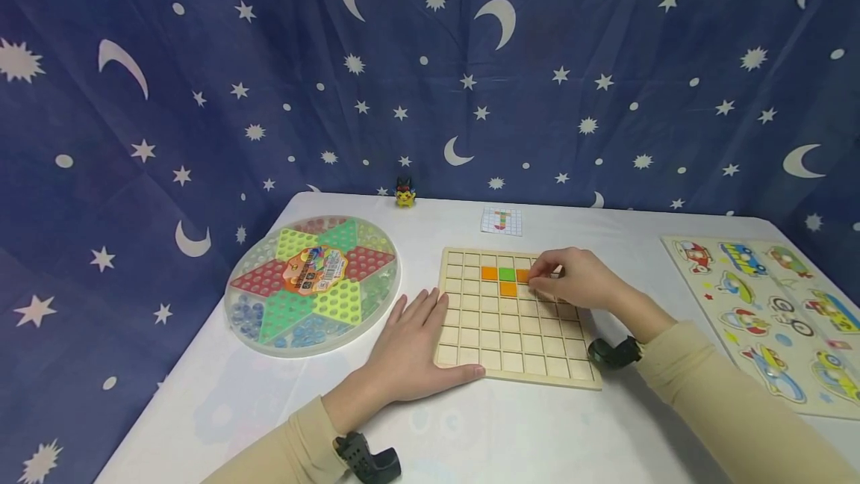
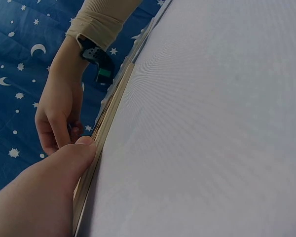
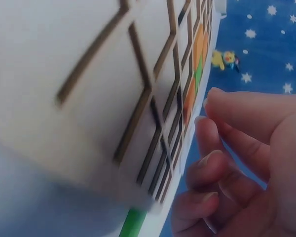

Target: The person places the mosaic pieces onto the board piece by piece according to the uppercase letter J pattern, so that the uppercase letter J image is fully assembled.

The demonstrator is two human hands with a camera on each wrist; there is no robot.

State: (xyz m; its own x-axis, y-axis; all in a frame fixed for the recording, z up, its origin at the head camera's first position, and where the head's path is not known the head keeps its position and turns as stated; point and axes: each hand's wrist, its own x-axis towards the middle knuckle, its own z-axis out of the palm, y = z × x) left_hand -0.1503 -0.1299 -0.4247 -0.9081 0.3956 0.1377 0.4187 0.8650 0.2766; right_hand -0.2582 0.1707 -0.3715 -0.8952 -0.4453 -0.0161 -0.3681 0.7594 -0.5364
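Observation:
A wooden grid board (image 1: 531, 342) lies on the white table. Near its far side, an orange tile (image 1: 490, 273), a green tile (image 1: 507, 275) and another orange tile (image 1: 522, 275) form a row, with a lower orange tile (image 1: 508, 289) beneath the green one. My right hand (image 1: 578, 278) pinches at the right edge of the row's right-hand orange tile, thumb and forefinger nearly together; its fingertips partly cover that tile. My left hand (image 1: 413, 361) rests at the board's near-left corner, fingers straight along the left side and thumb (image 2: 79, 153) on the near edge.
On the left lies a round Chinese checkers set (image 1: 312, 286) with marbles. A small card with a coloured grid pattern (image 1: 501, 221) sits behind the board, and a yellow figurine (image 1: 405, 193) stands at the far edge. A picture puzzle board (image 1: 722, 312) lies on the right.

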